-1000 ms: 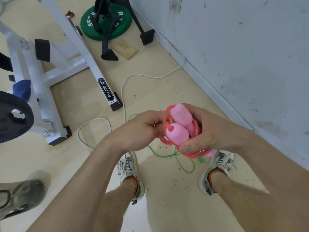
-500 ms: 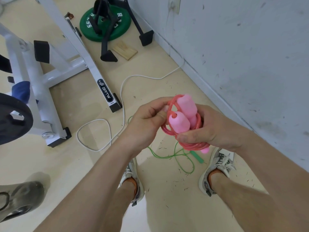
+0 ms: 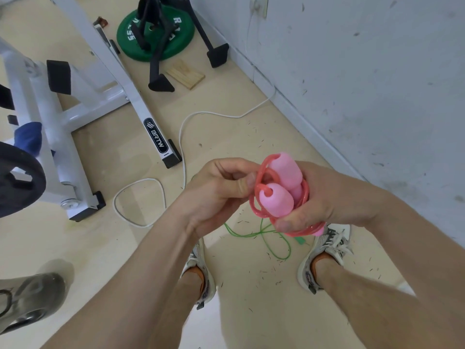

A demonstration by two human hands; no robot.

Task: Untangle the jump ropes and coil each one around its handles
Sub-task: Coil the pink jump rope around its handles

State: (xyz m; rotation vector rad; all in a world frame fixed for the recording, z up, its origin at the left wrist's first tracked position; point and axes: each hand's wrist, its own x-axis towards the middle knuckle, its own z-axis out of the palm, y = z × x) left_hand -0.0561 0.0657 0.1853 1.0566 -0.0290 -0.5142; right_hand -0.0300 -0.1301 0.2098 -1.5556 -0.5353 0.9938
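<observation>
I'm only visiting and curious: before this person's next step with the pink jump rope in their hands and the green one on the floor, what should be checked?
1. Both pink handles held together in the right hand: ok.
2. Pink rope wound in coils around the handles: ok.
3. Last loop secured: cannot tell; the left hand pinches a loop by the handle tops.
4. Green rope coiled: not ok; it lies loose on the floor between the shoes.
5. Green rope free of the white cable: cannot tell; the hands hide part of it.
</observation>
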